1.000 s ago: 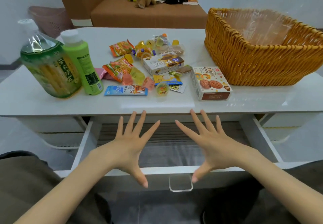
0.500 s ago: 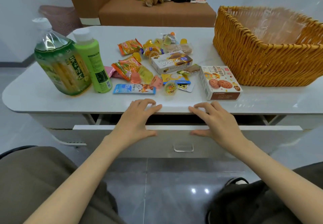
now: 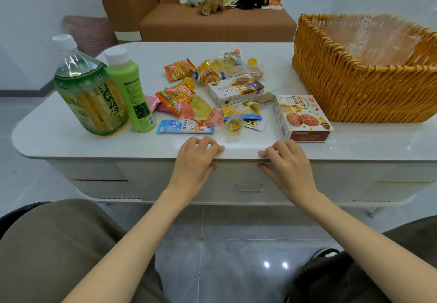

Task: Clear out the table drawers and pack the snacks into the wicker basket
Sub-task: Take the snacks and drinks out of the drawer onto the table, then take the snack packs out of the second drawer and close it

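With the drawer [image 3: 248, 179] shut and the snacks [image 3: 212, 99] piled on the table [image 3: 354, 144], we rest our left hand [image 3: 196, 158] and right hand [image 3: 287, 163], loosely curled and empty, on its edge; the wicker basket [image 3: 354, 89] awaits packing.

White glossy table [image 3: 71, 141]: two green bottles [image 3: 94, 94] stand touching at 9 o'clock, loose snack packets [image 3: 179, 96] at its centre, biscuit box [image 3: 302, 118] at 4 o'clock, wicker basket [image 3: 354, 94] at 2 o'clock.

- We read "NES…" in white letters on the blue sachet [image 3: 185, 126] at the centre of the frame.
- We read "C2" on the white box [image 3: 236, 89] just above it.
- We see Chinese characters on the large green bottle [image 3: 89, 92] at left and on the cookie box [image 3: 302, 118] at right; its printed digit code is too faint.
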